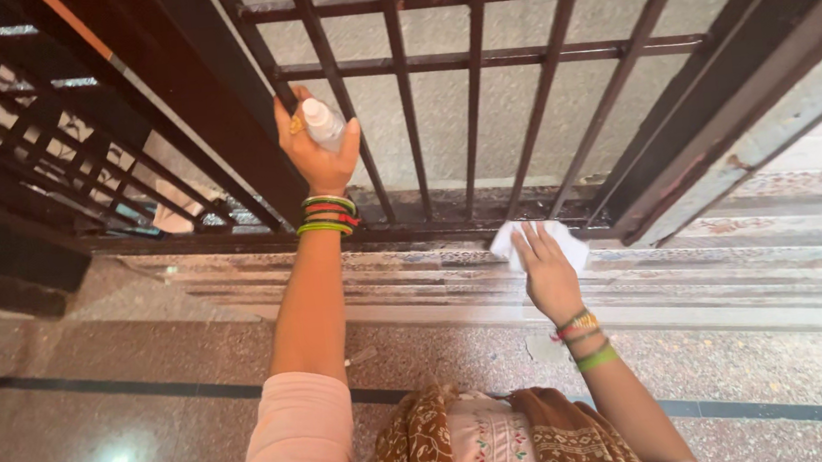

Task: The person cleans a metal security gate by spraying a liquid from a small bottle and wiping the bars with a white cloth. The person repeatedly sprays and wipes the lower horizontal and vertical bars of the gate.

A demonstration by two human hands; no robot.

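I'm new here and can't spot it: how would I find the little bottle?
Find the dark metal gate. At its left side the left hand is raised against the bars, gripping a small clear bottle. It is the only pale, see-through thing up there; the white cloth lies lower.

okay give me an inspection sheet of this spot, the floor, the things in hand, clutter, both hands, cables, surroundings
Surface: speckled stone floor with a dark inlaid line; pale step below the gate.
Job's things: small clear bottle; white cloth.
Clutter: nothing seen.
Hands: left hand raised, grip closed on the bottle; right hand flat on the cloth at the gate's bottom rail.
Cables: nothing seen.
Surroundings: dark metal barred gate, second grille on the left.
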